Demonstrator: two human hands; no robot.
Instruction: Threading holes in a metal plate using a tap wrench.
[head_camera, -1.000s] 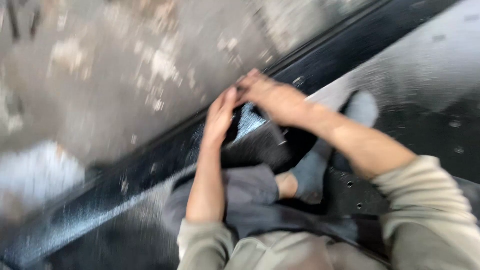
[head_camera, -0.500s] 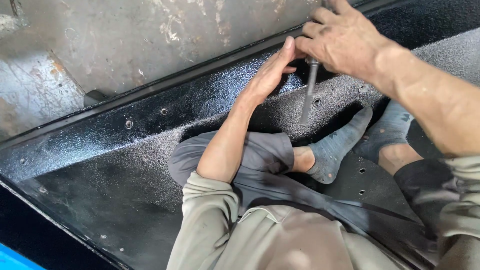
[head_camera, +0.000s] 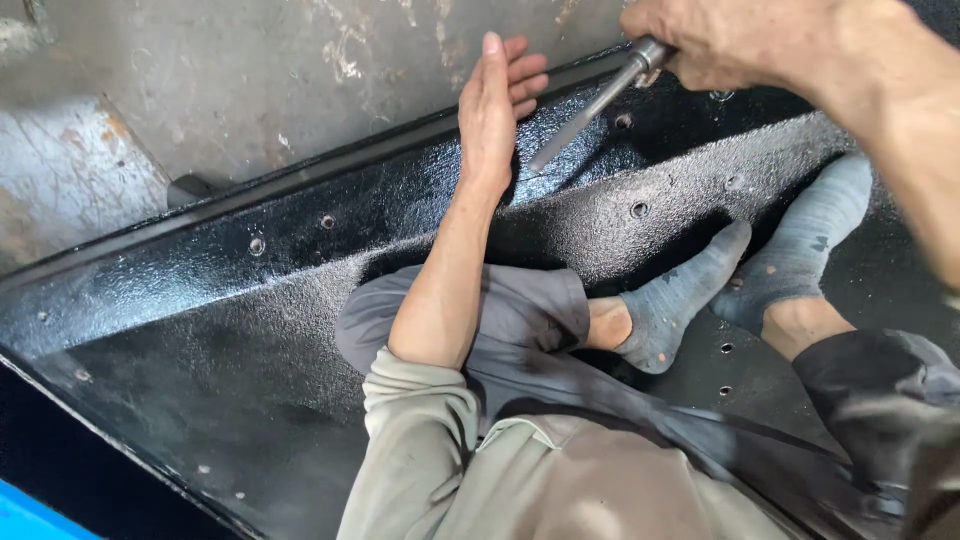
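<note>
The right hand (head_camera: 740, 40) grips a metal rod tool (head_camera: 590, 105) at one o'clock, its tip at the black coated panel (head_camera: 300, 300). The left hand (head_camera: 495, 105), open, braces beside it; a slip could strike those fingers.

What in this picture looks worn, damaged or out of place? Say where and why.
The grey wall behind the black coated panel is patchy and flaking. The person sits on the panel in socks, without shoes, while the right hand holds a metal tool.

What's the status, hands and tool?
Right hand shut on metal rod tool, tip at black coated panel. Left hand open, flat on panel. Nothing blocking.
</note>
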